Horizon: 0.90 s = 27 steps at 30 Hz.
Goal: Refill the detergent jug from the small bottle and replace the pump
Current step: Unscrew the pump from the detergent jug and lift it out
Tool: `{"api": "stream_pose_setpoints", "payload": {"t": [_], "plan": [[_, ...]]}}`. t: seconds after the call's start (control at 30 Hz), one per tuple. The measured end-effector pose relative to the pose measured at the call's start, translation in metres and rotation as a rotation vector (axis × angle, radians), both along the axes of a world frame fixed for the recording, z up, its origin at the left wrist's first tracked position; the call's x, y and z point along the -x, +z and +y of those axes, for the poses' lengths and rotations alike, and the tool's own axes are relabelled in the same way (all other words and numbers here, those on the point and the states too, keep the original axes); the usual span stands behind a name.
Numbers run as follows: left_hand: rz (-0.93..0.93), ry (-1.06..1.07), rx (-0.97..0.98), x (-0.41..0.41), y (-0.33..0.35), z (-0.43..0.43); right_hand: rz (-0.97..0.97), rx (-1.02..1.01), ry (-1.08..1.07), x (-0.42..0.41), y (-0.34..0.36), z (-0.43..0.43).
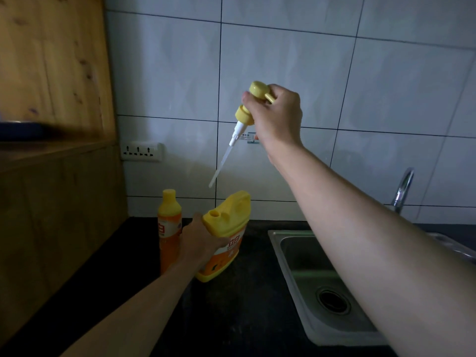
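Note:
A yellow detergent jug (226, 235) with an orange label stands on the dark counter, its round neck open. My left hand (198, 240) grips the jug's left side below the neck. My right hand (277, 117) holds the yellow pump (255, 99) high above the jug. The pump's white dip tube (224, 158) hangs down and to the left, its tip in the air above the jug's neck. A small orange bottle (168, 228) with a yellow cap on stands upright just left of the jug, partly behind my left hand.
A steel sink (316, 279) with a drain lies to the right of the jug, a faucet (403, 189) behind it. A wooden cabinet (51, 124) fills the left side. A wall socket (141, 151) sits on the tiled wall. The counter (231, 318) is dark.

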<state>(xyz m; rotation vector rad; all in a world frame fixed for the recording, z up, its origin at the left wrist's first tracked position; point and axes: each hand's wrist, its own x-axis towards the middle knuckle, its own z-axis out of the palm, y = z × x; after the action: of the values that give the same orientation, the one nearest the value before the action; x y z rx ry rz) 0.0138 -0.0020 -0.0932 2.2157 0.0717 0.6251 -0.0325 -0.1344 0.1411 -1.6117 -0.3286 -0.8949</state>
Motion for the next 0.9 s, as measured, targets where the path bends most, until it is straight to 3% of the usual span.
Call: {"api": "stream_pose_setpoints", "payload": {"t": [0.1,0.33,0.7,0.9], "plan": [[-0.033,-0.039,0.0,0.005,-0.002,0.002,-0.055,0.03,-0.148,-0.005,-0.013,-0.003],[-0.15,-0.162,0.007,0.025,-0.006,0.005,-0.032,-0.023,-0.27,-0.023,-0.054,-0.013],[-0.174,-0.454,-0.114,0.034,-0.026,0.023,0.202,-0.111,-0.27,-0.04,-0.107,-0.016],[-0.149,-0.493,-0.251,0.035,-0.027,0.032,0.471,-0.049,-0.219,-0.05,-0.124,-0.024]]}}
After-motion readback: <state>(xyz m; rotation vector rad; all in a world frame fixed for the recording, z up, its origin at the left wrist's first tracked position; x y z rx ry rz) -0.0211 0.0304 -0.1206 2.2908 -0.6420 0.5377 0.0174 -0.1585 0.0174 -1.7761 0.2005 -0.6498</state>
